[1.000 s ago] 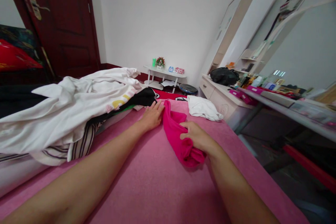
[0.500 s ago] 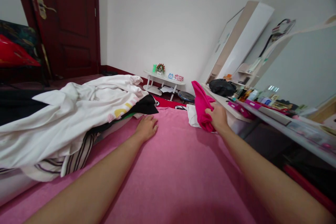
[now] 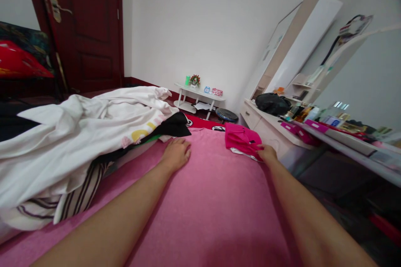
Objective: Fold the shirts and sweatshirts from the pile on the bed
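My right hand (image 3: 267, 152) reaches to the far right corner of the pink bedcover (image 3: 206, 208). Its fingers pinch the near edge of a folded magenta garment (image 3: 242, 139). That garment lies on top of a folded white garment (image 3: 247, 156), of which only a thin edge shows. My left hand (image 3: 176, 153) rests palm down on the bedcover with fingers loosely spread, holding nothing. It lies just in front of a heap of clothes (image 3: 78, 133): white tops over a black piece and a striped piece.
A white dresser (image 3: 266, 127) with a black bag (image 3: 272, 103) and bottles stands right of the bed. A small white side table (image 3: 200, 94) with a plant sits by the far wall. A dark red door (image 3: 84, 29) is at back left.
My right hand carried the magenta garment from the middle of the bed to the far right corner and laid it on the white garment. My left hand let go of it and settled on the bedcover.
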`<state>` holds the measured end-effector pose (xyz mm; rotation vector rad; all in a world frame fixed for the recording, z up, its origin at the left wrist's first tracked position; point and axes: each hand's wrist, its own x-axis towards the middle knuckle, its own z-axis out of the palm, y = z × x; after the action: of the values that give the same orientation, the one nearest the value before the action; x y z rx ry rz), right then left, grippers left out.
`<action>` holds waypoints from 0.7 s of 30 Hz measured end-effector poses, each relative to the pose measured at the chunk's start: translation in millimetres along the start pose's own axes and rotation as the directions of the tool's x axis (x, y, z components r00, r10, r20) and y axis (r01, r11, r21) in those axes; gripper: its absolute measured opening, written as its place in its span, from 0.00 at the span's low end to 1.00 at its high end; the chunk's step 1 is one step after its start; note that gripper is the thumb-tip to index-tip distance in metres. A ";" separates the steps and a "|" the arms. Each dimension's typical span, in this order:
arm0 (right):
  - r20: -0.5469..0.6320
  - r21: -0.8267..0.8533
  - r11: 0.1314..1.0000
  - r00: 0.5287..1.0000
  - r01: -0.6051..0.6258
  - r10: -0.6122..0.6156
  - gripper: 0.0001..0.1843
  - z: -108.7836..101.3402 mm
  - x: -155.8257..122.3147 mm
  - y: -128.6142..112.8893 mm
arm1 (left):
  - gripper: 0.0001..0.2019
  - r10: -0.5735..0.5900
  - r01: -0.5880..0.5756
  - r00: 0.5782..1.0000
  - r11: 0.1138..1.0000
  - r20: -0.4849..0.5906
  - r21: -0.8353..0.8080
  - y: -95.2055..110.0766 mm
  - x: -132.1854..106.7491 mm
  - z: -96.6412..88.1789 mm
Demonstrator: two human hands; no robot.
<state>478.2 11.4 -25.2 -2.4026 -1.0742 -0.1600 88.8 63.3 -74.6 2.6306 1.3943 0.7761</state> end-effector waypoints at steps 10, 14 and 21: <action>-0.295 -0.180 0.984 0.954 0.000 -0.054 0.24 -13.6 -5.4 -0.8 | 0.17 -0.006 0.006 1.000 1.000 0.011 0.006 3.0 -0.3 -2.1; 0.067 -0.290 0.860 0.906 0.419 -0.419 0.31 22.5 -28.6 -1.8 | 0.17 -0.012 0.012 1.000 1.000 0.024 0.007 2.6 -0.6 -1.6; 0.223 -0.365 0.907 0.966 0.210 -0.134 0.35 48.4 -58.7 -8.3 | 0.19 -0.024 0.022 0.997 1.000 0.073 0.021 0.7 -2.3 -1.7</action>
<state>427.6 0.4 -81.7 -2.7116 -1.4650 -0.2193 87.4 60.8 -73.9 2.6243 1.4179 0.6601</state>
